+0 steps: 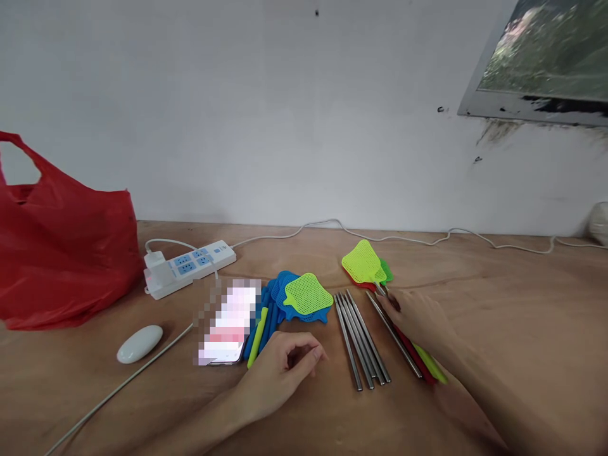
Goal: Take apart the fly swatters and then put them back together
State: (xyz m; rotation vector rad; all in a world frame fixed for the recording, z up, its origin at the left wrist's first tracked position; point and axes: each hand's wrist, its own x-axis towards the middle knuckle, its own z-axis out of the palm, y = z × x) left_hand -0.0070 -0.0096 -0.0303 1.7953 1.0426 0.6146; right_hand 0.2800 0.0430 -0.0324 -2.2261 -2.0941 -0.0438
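Observation:
My right hand (420, 320) is closed round the metal shaft of a yellow-green fly swatter (363, 261), just below its perforated head. A red fly swatter (367, 285) and a green one (386, 271) lie partly hidden under it. Handles in red and yellow-green show below my palm. My left hand (285, 373) rests on the table with curled fingers and nothing visible in them. Close to it are several blue fly swatter heads (285, 285) and a yellow-green head (308, 294) on top. Several loose metal rods (360, 339) lie between my hands.
A lit phone (232, 323), partly pixelated, lies left of the blue pieces. Behind it sits a white power strip (190, 269) with a plug and cable. A white mouse-shaped object (140, 344) and a red plastic bag (66, 247) are at the left. A wall stands behind.

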